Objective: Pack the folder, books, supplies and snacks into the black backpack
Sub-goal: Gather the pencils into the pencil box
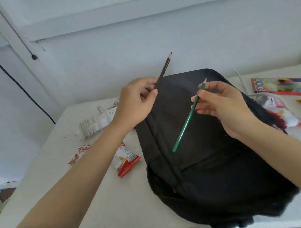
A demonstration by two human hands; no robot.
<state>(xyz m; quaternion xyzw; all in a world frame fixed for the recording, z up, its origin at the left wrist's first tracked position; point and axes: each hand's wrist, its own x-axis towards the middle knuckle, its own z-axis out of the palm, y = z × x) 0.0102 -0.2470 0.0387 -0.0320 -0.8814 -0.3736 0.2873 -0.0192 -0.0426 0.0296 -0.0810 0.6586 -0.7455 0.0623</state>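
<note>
Dark pencil (164,69): centre frame, pinched by left hand (136,104), tip toward upper right.
Green pencil (188,117): pinched by right hand (223,105), tip up, blunt end toward lower left.
Black backpack (205,163): flat on white table (99,200), beneath both hands.
Hidden: snack packet (126,159) partly behind left forearm; book (283,85) cut off at right edge.

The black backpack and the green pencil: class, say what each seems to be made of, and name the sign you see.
Black backpack: seemingly soft matt fabric; it sags and shows seams. Green pencil: probably wood under glossy green paint; the sharpened tip shows a pale cone.
</note>
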